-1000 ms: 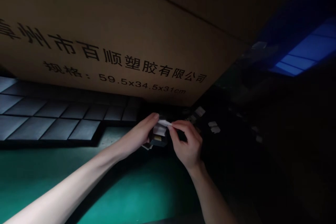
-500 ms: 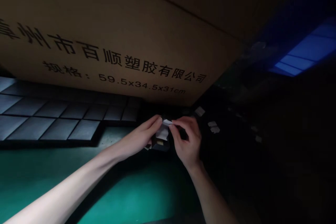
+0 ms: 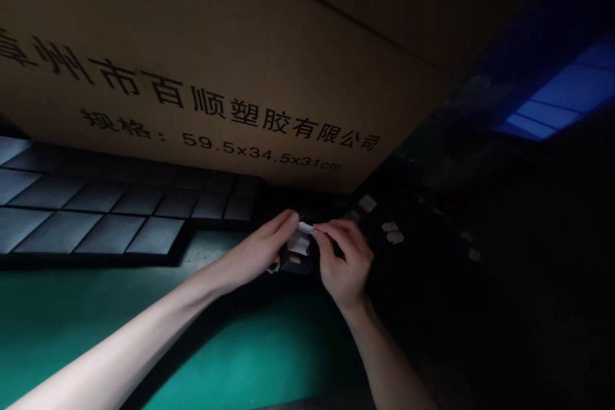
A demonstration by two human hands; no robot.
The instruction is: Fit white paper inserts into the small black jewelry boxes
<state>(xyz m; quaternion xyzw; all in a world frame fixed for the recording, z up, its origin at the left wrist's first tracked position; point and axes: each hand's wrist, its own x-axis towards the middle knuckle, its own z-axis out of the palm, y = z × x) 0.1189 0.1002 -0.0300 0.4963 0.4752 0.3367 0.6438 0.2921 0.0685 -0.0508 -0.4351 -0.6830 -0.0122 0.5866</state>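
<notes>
My left hand (image 3: 269, 242) is closed around the left side of a small dark box (image 3: 295, 264), its thumb along the top. A white piece of paper-like material (image 3: 298, 242) lies over the box, its top edge raised. My right hand (image 3: 344, 258) pinches that raised edge between thumb and forefinger. Poor light hides what is inside the box and the fingers behind it. A pale edge shows under my left hand.
A large cardboard carton (image 3: 298, 64) with black printing stands behind my hands. Rows of dark square boxes (image 3: 154, 236) sit to the left on a green work surface (image 3: 86, 307). Several white scraps (image 3: 393, 232) lie on the dark area to the right.
My right hand has shifted slightly right and down, still pinching the white piece. My left hand has hardly moved.
</notes>
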